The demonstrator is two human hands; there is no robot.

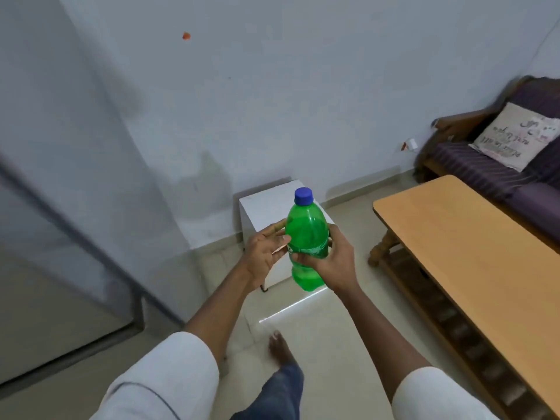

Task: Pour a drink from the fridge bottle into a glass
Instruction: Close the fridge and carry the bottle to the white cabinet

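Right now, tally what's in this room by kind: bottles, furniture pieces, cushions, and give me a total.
Bottles: 1, the green plastic bottle with a blue cap.
Furniture: 3, the wooden table, white cabinet, purple sofa.
Cushions: 1, the beige printed cushion.
Total: 5.

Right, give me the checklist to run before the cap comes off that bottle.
1. Green bottle held securely: ok, the right hand grips round its middle.
2. Left hand free for the cap: ok, fingers relaxed, resting against the bottle's side.
3. Blue cap in place: ok, still on.
4. Bottle upright: ok, only slightly tilted.
5. Glass within reach: cannot tell, none in view.
6. Surface to pour on: ok, the wooden table stands to the right with bare top.
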